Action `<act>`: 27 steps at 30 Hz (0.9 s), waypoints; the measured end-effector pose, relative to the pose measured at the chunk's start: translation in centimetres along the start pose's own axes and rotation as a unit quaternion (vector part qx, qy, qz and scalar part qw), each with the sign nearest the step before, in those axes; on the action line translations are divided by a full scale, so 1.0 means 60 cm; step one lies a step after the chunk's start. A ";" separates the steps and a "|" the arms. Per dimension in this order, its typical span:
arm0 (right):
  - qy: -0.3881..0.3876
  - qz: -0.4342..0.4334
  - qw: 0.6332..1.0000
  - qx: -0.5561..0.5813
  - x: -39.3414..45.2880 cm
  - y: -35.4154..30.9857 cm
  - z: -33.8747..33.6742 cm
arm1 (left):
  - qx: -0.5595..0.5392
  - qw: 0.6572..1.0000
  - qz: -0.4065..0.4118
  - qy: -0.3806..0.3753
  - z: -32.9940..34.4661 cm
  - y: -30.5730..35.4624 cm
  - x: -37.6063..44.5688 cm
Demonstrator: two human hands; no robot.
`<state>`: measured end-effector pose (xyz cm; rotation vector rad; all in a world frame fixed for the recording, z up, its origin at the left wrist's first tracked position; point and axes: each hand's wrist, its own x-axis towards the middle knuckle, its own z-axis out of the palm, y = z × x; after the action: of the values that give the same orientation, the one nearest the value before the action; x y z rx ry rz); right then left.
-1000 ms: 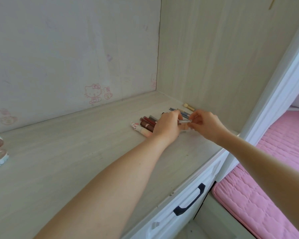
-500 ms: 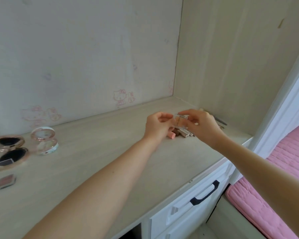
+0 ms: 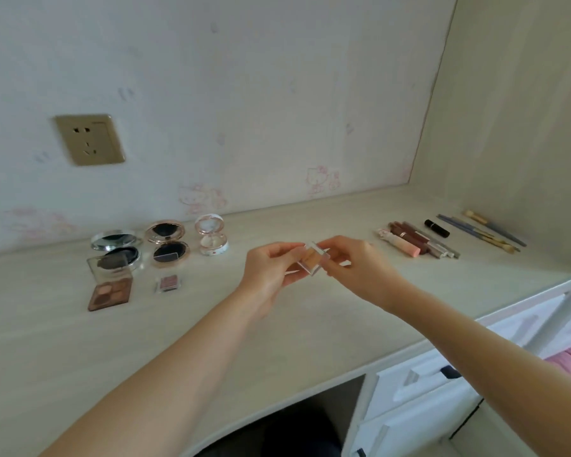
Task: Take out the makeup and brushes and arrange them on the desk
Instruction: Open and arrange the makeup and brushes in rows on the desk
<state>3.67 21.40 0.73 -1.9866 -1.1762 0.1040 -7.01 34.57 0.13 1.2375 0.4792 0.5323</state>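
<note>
Okay, your fingers [image 3: 289, 250] on both sides pinch one small clear case [image 3: 312, 262] with tan makeup inside: left hand [image 3: 269, 272] on its left end, right hand [image 3: 353, 262] on its right. You hold it above the table [image 3: 310, 324], mid-width, not touching it. Open compacts [image 3: 165, 242] and palettes [image 3: 110, 293] sit toward the back left. Lip tubes [image 3: 409, 240] and brushes [image 3: 482, 229] lie by the right edge.
</note>
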 end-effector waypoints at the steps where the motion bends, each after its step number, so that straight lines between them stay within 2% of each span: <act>1: -0.011 -0.011 1.000 -0.008 -0.001 -0.011 0.016 | -0.006 1.000 -0.004 0.007 -0.021 -0.001 -0.010; 10: -0.102 -0.115 0.987 -0.045 -0.009 -0.098 0.131 | 0.012 0.998 -0.030 0.048 -0.171 0.009 -0.078; 14: -0.126 -0.135 0.982 -0.042 -0.005 -0.121 0.167 | 0.010 0.997 -0.038 0.073 -0.218 0.014 -0.098; 17: -0.119 -0.143 0.982 -0.026 -0.004 -0.132 0.189 | -0.053 0.995 -0.048 0.075 -0.242 0.015 -0.108; 20: -0.095 -0.142 0.985 -0.003 -0.004 -0.144 0.204 | -0.128 0.989 -0.050 0.051 -0.258 0.014 -0.116; 27: -0.056 -0.153 0.987 0.011 -0.012 -0.157 0.225 | -0.220 0.974 -0.057 -0.021 -0.271 0.011 -0.124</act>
<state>-9.28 31.19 -2.22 -1.7774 -1.5315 0.0704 -22.81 42.36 -3.03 0.7902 0.3696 0.4811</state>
